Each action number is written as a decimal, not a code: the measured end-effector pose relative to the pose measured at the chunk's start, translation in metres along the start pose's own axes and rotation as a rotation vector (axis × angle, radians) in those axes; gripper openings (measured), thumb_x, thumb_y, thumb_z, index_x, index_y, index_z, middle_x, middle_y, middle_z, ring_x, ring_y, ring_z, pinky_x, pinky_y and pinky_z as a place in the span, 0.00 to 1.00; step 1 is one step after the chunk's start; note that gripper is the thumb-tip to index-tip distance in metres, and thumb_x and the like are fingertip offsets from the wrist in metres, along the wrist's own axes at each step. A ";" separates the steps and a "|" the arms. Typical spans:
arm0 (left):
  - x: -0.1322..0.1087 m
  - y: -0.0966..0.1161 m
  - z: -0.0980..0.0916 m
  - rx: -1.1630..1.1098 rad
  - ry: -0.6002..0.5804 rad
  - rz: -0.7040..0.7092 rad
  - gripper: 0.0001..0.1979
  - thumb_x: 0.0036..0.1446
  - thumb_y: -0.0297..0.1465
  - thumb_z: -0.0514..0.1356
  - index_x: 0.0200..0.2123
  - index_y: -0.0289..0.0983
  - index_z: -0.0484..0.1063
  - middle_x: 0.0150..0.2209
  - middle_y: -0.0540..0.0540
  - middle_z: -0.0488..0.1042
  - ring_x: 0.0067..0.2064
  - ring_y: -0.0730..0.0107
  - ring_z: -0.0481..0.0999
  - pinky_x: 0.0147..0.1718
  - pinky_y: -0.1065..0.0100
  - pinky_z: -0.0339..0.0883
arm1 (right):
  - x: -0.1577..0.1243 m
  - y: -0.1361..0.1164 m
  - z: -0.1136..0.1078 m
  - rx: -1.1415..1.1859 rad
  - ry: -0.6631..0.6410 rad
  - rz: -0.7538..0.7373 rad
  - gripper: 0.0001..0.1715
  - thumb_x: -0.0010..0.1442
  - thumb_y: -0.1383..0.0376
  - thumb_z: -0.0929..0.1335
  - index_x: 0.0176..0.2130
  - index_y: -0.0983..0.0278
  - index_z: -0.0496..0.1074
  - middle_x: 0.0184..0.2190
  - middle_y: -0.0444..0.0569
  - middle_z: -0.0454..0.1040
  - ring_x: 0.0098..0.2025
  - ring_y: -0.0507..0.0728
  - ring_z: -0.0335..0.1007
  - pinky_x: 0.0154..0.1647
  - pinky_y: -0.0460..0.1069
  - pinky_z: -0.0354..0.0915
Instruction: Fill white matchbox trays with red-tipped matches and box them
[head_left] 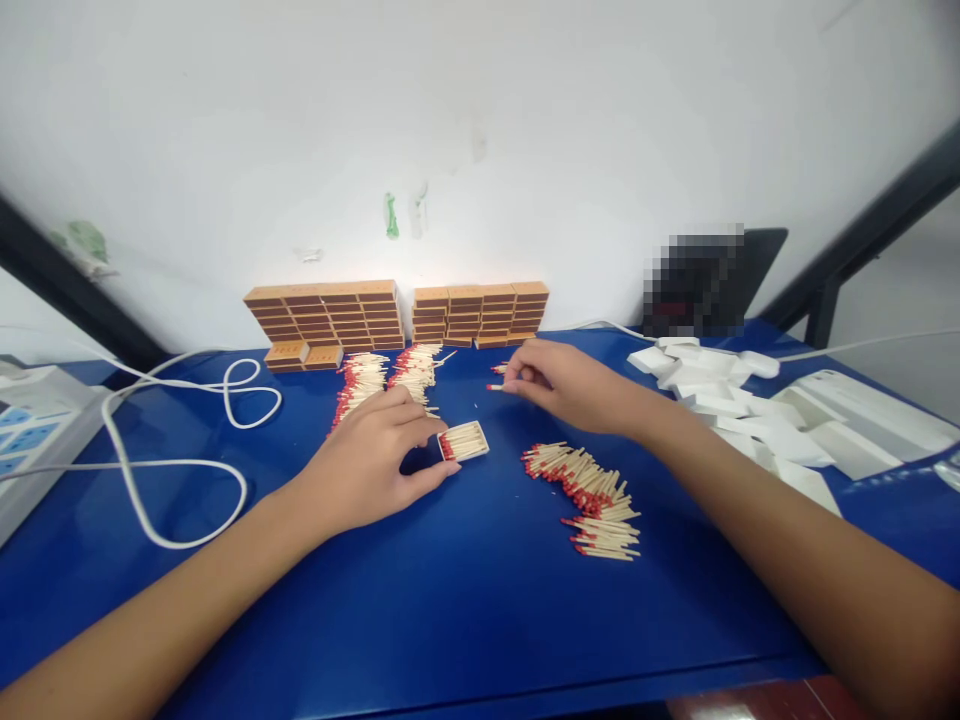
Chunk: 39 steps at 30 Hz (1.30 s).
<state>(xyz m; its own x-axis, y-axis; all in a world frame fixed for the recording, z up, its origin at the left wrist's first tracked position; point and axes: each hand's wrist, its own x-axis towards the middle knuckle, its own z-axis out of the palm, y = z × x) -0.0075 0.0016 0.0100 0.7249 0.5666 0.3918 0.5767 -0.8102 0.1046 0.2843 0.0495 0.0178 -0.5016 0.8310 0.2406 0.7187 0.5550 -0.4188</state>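
My left hand grips the left end of a small white tray between thumb and fingers. Matches lie in that tray, red heads to the left. My right hand pinches a match, its red head pointing left, above the blue table. Two rows of loose matches lie behind my left hand, which partly hides them. A curved pile of matches is spread to the right of the tray. A few more red heads show just behind my right fingertips.
Stacked matchboxes stand against the wall. White empty trays are heaped at the right, beside a white box. A dark, partly blurred object leans behind them. White cable and a power strip lie at the left.
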 end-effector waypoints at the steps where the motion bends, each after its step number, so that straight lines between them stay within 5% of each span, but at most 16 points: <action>1: 0.000 0.000 0.000 0.005 0.002 -0.002 0.13 0.68 0.40 0.66 0.47 0.36 0.81 0.36 0.44 0.81 0.43 0.57 0.76 0.44 0.56 0.72 | -0.002 -0.010 0.002 0.031 -0.014 -0.024 0.08 0.71 0.63 0.68 0.38 0.62 0.74 0.36 0.49 0.74 0.37 0.57 0.67 0.40 0.51 0.62; 6: -0.001 -0.002 0.002 0.006 -0.004 0.002 0.12 0.68 0.40 0.65 0.46 0.37 0.80 0.38 0.44 0.82 0.43 0.58 0.76 0.44 0.57 0.72 | -0.012 -0.045 0.018 0.118 -0.096 -0.099 0.07 0.73 0.63 0.67 0.40 0.61 0.73 0.38 0.47 0.73 0.36 0.54 0.66 0.37 0.50 0.60; 15: 0.000 0.001 0.000 -0.008 0.000 0.004 0.12 0.67 0.39 0.66 0.46 0.37 0.80 0.38 0.44 0.82 0.43 0.58 0.77 0.43 0.57 0.73 | -0.017 -0.054 0.026 0.127 -0.156 -0.124 0.05 0.72 0.69 0.67 0.41 0.63 0.73 0.39 0.47 0.73 0.36 0.53 0.67 0.38 0.49 0.60; 19: 0.000 0.000 0.001 -0.009 0.006 0.002 0.13 0.68 0.39 0.66 0.48 0.37 0.80 0.37 0.44 0.82 0.43 0.58 0.77 0.44 0.57 0.73 | -0.009 -0.036 0.016 0.077 -0.026 -0.084 0.06 0.71 0.65 0.69 0.39 0.61 0.75 0.37 0.48 0.73 0.37 0.55 0.68 0.38 0.50 0.61; 23: 0.000 0.001 0.001 -0.013 0.015 0.014 0.12 0.68 0.39 0.66 0.47 0.37 0.81 0.37 0.44 0.82 0.42 0.58 0.77 0.43 0.57 0.73 | 0.002 0.009 0.005 -0.097 0.161 0.033 0.04 0.68 0.67 0.69 0.39 0.62 0.76 0.38 0.51 0.74 0.38 0.58 0.69 0.41 0.52 0.62; 28: 0.000 0.001 0.000 -0.024 0.013 0.010 0.12 0.67 0.39 0.66 0.47 0.36 0.81 0.36 0.44 0.82 0.42 0.58 0.77 0.44 0.57 0.73 | 0.007 0.045 0.003 -0.124 0.067 0.069 0.05 0.65 0.68 0.69 0.39 0.64 0.78 0.38 0.52 0.75 0.38 0.58 0.71 0.42 0.52 0.63; 39: 0.000 0.000 0.001 -0.019 0.009 0.012 0.13 0.67 0.39 0.66 0.47 0.36 0.81 0.37 0.44 0.82 0.43 0.57 0.76 0.44 0.57 0.72 | 0.008 0.050 0.010 -0.109 0.059 0.020 0.07 0.69 0.66 0.67 0.41 0.64 0.77 0.39 0.52 0.75 0.37 0.57 0.69 0.42 0.51 0.63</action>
<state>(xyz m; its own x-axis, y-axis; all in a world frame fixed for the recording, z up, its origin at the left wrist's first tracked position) -0.0076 0.0015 0.0094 0.7278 0.5559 0.4016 0.5611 -0.8194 0.1174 0.3113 0.0833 -0.0097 -0.4600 0.8407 0.2857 0.7780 0.5367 -0.3266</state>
